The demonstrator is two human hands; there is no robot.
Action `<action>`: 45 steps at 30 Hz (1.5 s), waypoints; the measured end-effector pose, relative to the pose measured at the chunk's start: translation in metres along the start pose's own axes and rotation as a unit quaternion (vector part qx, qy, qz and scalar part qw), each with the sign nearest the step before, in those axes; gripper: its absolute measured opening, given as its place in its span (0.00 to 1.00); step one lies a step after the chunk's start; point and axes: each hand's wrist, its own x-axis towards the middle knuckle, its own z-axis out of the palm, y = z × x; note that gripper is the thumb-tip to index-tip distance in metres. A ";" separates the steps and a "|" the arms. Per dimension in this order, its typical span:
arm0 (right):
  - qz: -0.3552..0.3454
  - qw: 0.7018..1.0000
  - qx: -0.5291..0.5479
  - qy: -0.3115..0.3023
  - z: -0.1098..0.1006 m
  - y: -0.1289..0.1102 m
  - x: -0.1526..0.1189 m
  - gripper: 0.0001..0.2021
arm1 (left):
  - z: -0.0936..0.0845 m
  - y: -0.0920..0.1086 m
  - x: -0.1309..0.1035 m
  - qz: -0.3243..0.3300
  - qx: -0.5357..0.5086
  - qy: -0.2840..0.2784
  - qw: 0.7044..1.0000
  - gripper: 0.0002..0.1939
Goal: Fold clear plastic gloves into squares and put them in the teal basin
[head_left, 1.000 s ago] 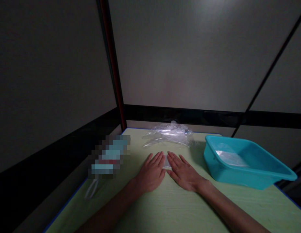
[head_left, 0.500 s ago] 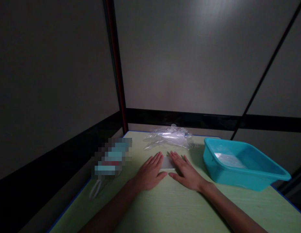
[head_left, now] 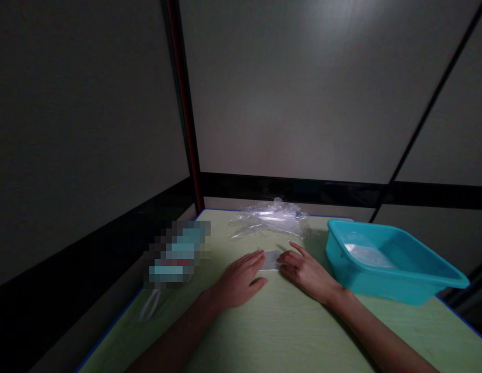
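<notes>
A small flat piece of clear plastic (head_left: 270, 260), perhaps a folded bag, lies on the table between my hands. My left hand (head_left: 240, 278) rests flat over its left side, fingers stretched out together and thumb apart. At the right edge, my right hand (head_left: 305, 273) has its fingers bent in on the plastic, with one finger raised; its thumb is mostly hidden. Behind the hands lies a loose heap of crumpled clear plastic bags (head_left: 270, 216).
A turquoise plastic basin (head_left: 384, 282) stands on the right, with flat clear plastic (head_left: 368, 256) inside. On the left is a pixelated object (head_left: 181, 254) with a white loop strap (head_left: 150, 304). The pale green table (head_left: 260, 336) has blue edging and meets wall panels behind.
My right hand has shifted slightly right and gone from lying flat to bent fingers at the plastic's edge. My left hand stays flat, nearly in place.
</notes>
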 end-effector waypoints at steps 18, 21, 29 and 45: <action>0.343 0.722 0.582 0.150 0.004 -0.015 0.010 0.07 | 0.003 0.005 0.022 -0.191 -0.502 0.156 0.829 0.26; 0.352 0.689 0.616 0.147 0.008 -0.018 0.011 0.09 | 0.003 0.003 0.023 -0.197 -0.519 0.171 0.814 0.25; 0.372 0.645 0.650 0.152 0.004 -0.025 0.013 0.14 | 0.002 0.002 0.023 -0.209 -0.556 0.195 0.780 0.25; -0.040 0.989 0.009 0.146 0.000 -0.039 0.005 0.08 | 0.004 0.035 0.017 -0.214 -0.828 0.028 0.517 0.08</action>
